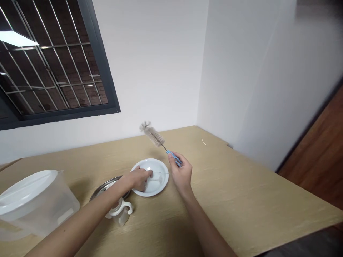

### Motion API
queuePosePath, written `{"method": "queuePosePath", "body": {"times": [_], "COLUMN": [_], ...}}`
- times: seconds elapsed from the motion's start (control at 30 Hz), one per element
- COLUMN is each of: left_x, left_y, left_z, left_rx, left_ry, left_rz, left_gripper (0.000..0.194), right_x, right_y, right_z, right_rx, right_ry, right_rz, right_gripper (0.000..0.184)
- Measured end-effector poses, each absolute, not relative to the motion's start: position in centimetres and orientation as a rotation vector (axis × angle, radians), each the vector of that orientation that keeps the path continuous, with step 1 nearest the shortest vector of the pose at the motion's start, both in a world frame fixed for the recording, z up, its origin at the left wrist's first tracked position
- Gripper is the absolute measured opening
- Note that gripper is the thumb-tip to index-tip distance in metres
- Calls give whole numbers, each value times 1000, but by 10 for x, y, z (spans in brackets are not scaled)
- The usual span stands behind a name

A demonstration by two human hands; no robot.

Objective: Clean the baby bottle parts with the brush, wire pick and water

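Note:
My right hand point(182, 175) is closed around the blue handle of a bottle brush point(154, 136), whose pale bristles point up and to the left above the table. Over a white plate point(164, 185), my left hand point(140, 178) has its fingers pinched together. A thin line runs rightward from those fingertips, too fine to name, and a small whitish, partly clear piece point(157, 179) lies on the plate beside them. Under my left forearm, a round metal dish point(97, 192) is partly hidden. Just in front of it stands a clear cup-like piece with white handles point(123, 210).
A large translucent container with a white lid point(32, 192) stands at the left of the tan table point(227, 203). One thin pale strip point(204, 141) lies near the back right. Walls and a barred window point(56, 53) rise behind; a brown wooden panel point(316, 157) is at right.

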State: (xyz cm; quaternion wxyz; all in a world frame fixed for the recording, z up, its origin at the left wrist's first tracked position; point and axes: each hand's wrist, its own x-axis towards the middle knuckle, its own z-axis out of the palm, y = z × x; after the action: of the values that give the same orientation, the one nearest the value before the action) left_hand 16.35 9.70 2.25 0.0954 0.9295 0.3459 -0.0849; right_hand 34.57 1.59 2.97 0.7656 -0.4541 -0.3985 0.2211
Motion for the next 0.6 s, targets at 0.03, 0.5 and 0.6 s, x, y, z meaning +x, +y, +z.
{"method": "queuePosePath", "body": {"times": [0.03,0.5,0.6], "left_x": [163,90,52], "left_y": [98,93,86], "left_z": [22,67,57], "left_rx": [2748,2132,1883], "left_ry": [1034,1056,1035], "left_rz": [-239,746,1048], "left_gripper": [58,44,41], "right_x": [346,347,343], "right_y": [16,17,16], "right_z": [30,30,30], "right_rx": [-984,-1009,-1024], "right_ry": [-863,-871,-880], "right_rz": [482,458,472], "right_gripper": [37,37,38]}}
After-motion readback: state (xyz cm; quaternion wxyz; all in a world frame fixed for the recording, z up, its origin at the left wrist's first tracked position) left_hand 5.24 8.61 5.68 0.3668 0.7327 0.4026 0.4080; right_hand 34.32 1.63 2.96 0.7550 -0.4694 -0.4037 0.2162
